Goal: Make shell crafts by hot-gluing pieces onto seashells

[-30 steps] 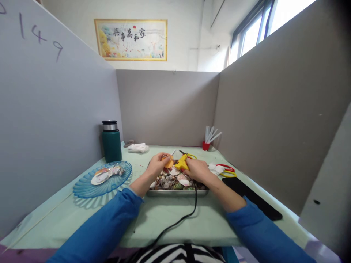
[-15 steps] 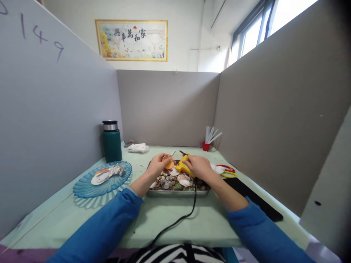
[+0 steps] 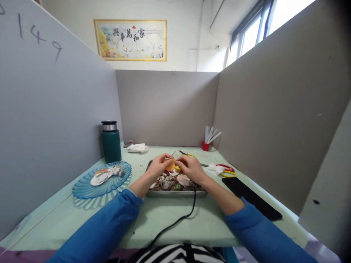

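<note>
My left hand [image 3: 159, 166] is closed on an orange scallop shell [image 3: 169, 165], held over the middle of a metal tray [image 3: 175, 194]. My right hand [image 3: 191, 168] is beside it, its fingertips pinched together at the shell's right edge; whatever they hold is too small to make out. Beneath the right hand shows part of a yellow glue gun [image 3: 178, 169], mostly hidden, lying over the tray. Its black cord [image 3: 183, 218] runs down toward the table's front edge. Many mixed shells [image 3: 166, 182] fill the tray.
On the left, a blue fluted plate [image 3: 82, 186] bears joined shells [image 3: 102, 176], with a green bottle [image 3: 111, 146] behind. Glue sticks [image 3: 210, 135] stand in a red cup [image 3: 205, 146]. Red-and-yellow-handled scissors [image 3: 229, 171] and a black flat object [image 3: 252, 197] lie right. Grey partitions [image 3: 167, 109] enclose the table.
My right hand has let go of the glue gun and moved left, bringing its fingertips to the orange shell. My left hand still holds the shell in nearly the same place.
</note>
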Available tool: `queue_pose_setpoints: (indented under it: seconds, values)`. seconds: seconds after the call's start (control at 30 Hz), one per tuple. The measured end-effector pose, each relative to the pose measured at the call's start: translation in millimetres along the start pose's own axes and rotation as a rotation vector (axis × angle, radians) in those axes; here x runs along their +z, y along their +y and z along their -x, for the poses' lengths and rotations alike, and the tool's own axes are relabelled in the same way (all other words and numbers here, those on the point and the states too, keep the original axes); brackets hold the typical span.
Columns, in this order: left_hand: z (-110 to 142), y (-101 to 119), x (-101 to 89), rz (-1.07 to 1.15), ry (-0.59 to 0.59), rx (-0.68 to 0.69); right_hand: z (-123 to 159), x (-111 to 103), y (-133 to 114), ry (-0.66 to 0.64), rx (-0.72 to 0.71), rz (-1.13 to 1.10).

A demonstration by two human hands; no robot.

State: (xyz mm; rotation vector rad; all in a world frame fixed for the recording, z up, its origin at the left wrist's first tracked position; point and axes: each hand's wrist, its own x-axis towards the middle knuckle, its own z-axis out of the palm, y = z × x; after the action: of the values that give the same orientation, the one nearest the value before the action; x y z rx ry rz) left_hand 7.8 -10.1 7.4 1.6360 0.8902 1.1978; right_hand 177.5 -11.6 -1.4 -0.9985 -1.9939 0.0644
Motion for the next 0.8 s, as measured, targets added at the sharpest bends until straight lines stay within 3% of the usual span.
queue_pose_setpoints:
  seconds: [0.13, 0.47, 0.8]
  values:
    - [0.2, -0.6, -0.5, -0.004, -0.032, 0.035, -0.8, -0.6, 0.3, 0.002, 0.028, -0.062]
    - [1.7, 1.7, 1.5, -0.072, 0.028, 0.078, -2.6, 2.1, 4.3, 0.001, 0.120, -0.161]
    - [4.5, 4.6, 2.5, 0.133, -0.027, 0.063, -2.4, 3.3, 5.4, -0.011, 0.160, -0.242]
